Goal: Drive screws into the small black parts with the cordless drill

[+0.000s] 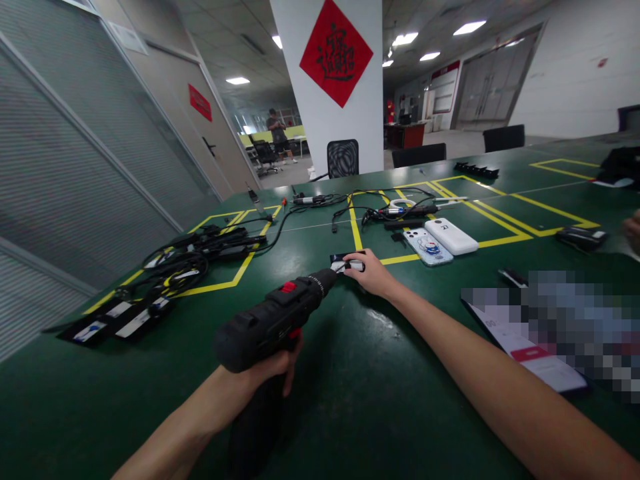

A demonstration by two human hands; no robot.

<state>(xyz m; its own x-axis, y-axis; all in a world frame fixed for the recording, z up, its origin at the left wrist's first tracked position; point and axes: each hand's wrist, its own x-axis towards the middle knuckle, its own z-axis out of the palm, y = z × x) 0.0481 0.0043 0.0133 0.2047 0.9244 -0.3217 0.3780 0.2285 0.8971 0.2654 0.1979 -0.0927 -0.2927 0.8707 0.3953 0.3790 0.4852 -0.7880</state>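
Note:
My left hand (275, 371) is wrapped round the grip of a black cordless drill (265, 320) with a red trigger and a red switch on top. The chuck points away from me, toward a small black piece with a white face (339, 266) lying on the green table. Whether the bit touches that piece, I cannot tell. Thumb and fingers of my right hand (373, 275) close on the piece's right side and partly cover it.
Black cables and flat pieces (205, 247) lie in a heap at the left. More cables (395, 212) cross the yellow tape lines farther back. A phone (429, 247) and a white power bank (451, 236) are right of my right hand. Another person's hand (633, 232) shows at the right edge.

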